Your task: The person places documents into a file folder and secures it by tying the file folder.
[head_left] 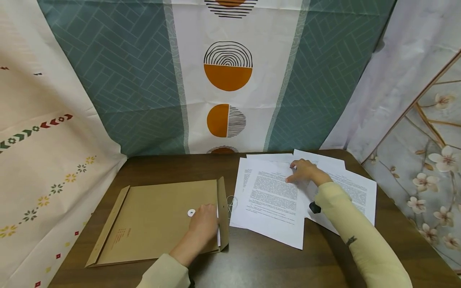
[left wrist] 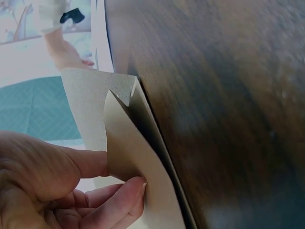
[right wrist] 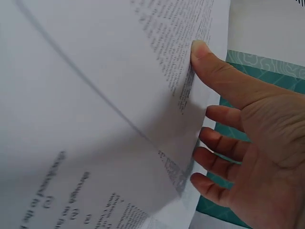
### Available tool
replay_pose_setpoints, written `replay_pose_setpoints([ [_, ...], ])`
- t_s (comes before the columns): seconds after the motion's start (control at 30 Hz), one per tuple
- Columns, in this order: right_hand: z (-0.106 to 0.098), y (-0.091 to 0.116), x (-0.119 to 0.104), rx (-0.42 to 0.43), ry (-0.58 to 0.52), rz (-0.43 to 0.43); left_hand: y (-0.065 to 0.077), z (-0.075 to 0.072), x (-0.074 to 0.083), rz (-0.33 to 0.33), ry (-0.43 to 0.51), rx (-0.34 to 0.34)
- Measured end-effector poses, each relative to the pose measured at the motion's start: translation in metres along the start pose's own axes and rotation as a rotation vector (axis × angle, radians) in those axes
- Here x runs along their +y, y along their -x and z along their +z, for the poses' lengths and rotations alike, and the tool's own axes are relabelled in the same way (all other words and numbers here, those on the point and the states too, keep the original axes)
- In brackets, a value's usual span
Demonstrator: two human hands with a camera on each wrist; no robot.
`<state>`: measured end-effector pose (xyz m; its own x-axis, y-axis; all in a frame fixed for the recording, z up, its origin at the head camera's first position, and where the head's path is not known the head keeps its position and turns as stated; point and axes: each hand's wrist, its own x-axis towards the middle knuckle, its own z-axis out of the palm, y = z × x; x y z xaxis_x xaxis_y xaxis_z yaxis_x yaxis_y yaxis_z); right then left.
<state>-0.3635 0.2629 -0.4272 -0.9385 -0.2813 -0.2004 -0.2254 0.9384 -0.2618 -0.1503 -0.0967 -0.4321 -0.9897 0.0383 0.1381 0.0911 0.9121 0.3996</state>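
A brown paper document envelope (head_left: pixel 162 216) lies on the left of the table, its flap (head_left: pixel 223 216) folded open on the right side. My left hand (head_left: pixel 204 222) pinches the envelope's upper panel at its mouth; in the left wrist view thumb and fingers grip that edge (left wrist: pixel 138 143), lifted off the layer below. White material shows at the mouth. Several printed sheets (head_left: pixel 273 196) overlap on the right. My right hand (head_left: pixel 306 171) lies over their far part; in the right wrist view its thumb rests on a sheet (right wrist: pixel 109 95), with the other fingers along the paper's edge.
A white button (head_left: pixel 191 213) sits on the envelope, and a white string (head_left: pixel 231 203) hangs by the flap. More printed sheets (head_left: pixel 354 192) lie under the right forearm. Patterned cloth (head_left: pixel 144 80) hangs behind the dark wooden table (head_left: pixel 259 264).
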Motion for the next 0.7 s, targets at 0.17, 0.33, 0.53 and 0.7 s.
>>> replay_pose_setpoints([
  [0.17,-0.0042,-0.0039,0.0008,-0.046,0.002,0.019,-0.0003,0.0027,0.001,0.018,-0.013,0.01],
  [0.33,-0.008,-0.0052,-0.0021,-0.056,0.034,0.011,0.0003,0.0038,0.0013,0.029,-0.025,0.025],
  [0.53,-0.0058,-0.0016,-0.0052,-0.035,0.046,0.023,0.001,0.0029,0.0012,0.017,-0.019,0.018],
  [0.7,-0.0028,0.001,-0.0083,-0.016,0.012,0.083,0.0017,0.0012,0.0007,0.019,-0.01,0.018],
])
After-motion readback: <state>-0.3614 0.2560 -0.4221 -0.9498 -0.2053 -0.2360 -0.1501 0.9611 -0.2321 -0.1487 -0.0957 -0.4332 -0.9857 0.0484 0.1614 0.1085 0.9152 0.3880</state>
